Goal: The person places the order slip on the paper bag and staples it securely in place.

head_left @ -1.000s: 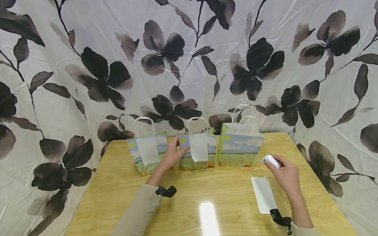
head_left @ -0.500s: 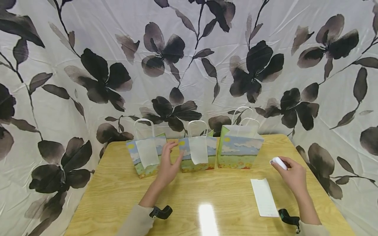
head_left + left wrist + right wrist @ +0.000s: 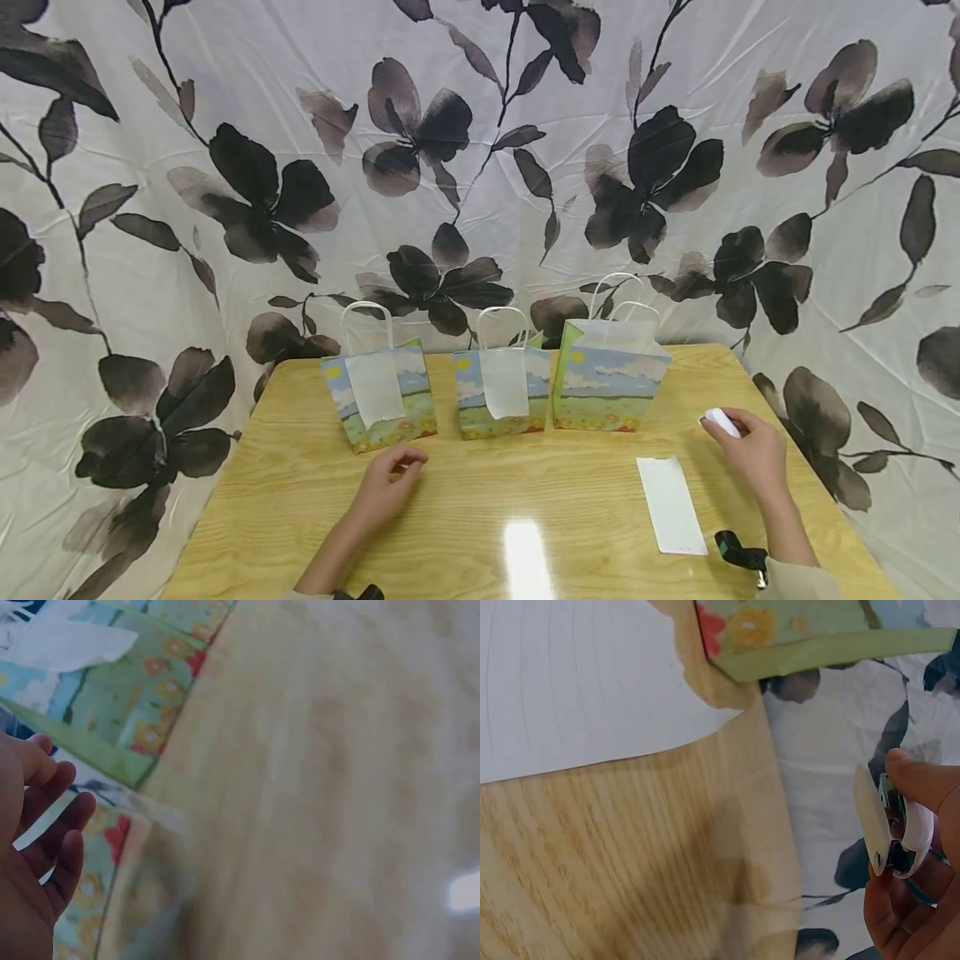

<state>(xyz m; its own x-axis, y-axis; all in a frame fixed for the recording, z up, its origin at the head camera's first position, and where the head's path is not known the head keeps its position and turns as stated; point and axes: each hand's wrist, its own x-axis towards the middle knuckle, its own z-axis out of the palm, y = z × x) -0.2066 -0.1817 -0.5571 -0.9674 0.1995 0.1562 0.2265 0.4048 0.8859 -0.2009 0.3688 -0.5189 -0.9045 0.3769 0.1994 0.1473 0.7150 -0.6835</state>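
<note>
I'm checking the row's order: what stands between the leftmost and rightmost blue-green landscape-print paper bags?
In the head view, another blue-green paper bag with a white paper strip on its front.

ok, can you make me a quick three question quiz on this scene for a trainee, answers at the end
1. How many of the three paper bags have a white sheet on the front?
2. True or false: the right hand holds the white stapler-like tool.
3. Where is the loose lined sheet?
a) inside a bag
b) on the table
c) in the right hand

Key: 1. Two, the left and middle bags. 2. True. 3. b.
</note>
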